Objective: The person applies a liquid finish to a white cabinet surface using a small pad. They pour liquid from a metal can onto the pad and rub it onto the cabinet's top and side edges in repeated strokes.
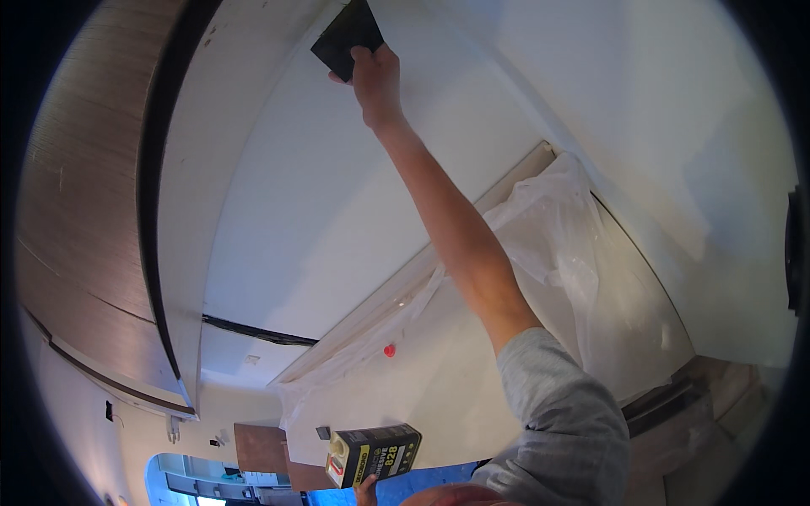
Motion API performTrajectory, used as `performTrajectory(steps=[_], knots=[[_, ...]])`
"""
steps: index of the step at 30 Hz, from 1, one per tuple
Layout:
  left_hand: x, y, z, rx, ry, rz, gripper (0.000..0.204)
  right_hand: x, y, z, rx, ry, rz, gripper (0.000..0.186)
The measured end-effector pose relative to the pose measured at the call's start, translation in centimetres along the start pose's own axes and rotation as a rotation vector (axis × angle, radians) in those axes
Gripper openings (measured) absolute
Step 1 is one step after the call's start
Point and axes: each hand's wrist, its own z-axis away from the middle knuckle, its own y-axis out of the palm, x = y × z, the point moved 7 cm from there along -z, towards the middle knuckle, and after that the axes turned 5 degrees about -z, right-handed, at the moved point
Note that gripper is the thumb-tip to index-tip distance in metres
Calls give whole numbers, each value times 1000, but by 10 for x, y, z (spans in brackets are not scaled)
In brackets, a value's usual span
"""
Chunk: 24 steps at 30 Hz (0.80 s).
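My right arm, in a grey sleeve, stretches up toward the white wall panel. My right hand grips a flat, black, four-cornered plate by its lower edge, thumb on the near face. The plate is at or close to the panel; whether it touches, I cannot tell. Low in the picture, my left hand is closed on a black and yellow rectangular adhesive can, which lies tilted in view. Only part of that hand shows. A small red cap rests on the pale countertop between the two hands.
Wood-grain overhead cabinets with a dark edge run along the left. Crumpled clear plastic sheeting lies over the countertop's back and right side. A black strip crosses the panel's lower left. A small dark square piece is beside the can.
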Motion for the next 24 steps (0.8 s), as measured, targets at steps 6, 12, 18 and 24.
performTrajectory(steps=[6,12,18,24], knots=[[-3,0,-2,-19,64,18,61,-26,3,-49,46,106,-66,28],[-8,3,-1,-19,93,25,62,-42,8,-56,-15,160,-49,26],[-15,7,1,-24,158,62,62,-28,25,-54,53,112,-19,26],[-15,6,1,-6,100,-17,63,9,30,-18,75,56,-39,27]])
